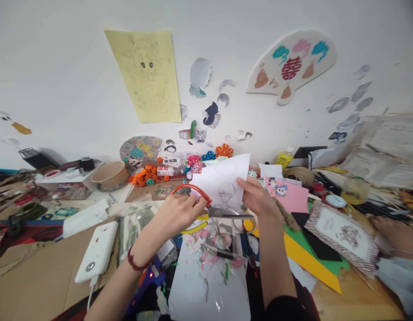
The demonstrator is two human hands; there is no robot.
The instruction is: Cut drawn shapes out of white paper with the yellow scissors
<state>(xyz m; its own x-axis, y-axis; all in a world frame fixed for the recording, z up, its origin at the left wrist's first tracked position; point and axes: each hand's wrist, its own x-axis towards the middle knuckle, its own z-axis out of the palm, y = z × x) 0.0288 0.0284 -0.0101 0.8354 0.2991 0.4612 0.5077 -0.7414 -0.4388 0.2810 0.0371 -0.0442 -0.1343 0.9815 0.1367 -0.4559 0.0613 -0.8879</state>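
My left hand [179, 213] is closed round the handles of a pair of scissors [228, 213] with one red and one yellow loop. The blades point right, across the lower edge of a white paper sheet [209, 178]. Whether the blades are cutting into the sheet I cannot tell. A pencil drawing of a head with hair is on this sheet. My right hand [258, 196] pinches the sheet at its right side and holds it up. Below both hands lies a white board [206, 276] strewn with pink and green paper scraps.
At left are a white power bank [97, 252] with a cable, a cardboard sheet [42, 281] and a round bowl [109, 174]. Bright craft flowers [224, 150] stand behind. A pink card [288, 195] lies at right; another person's hand [395, 232] rests at the far right.
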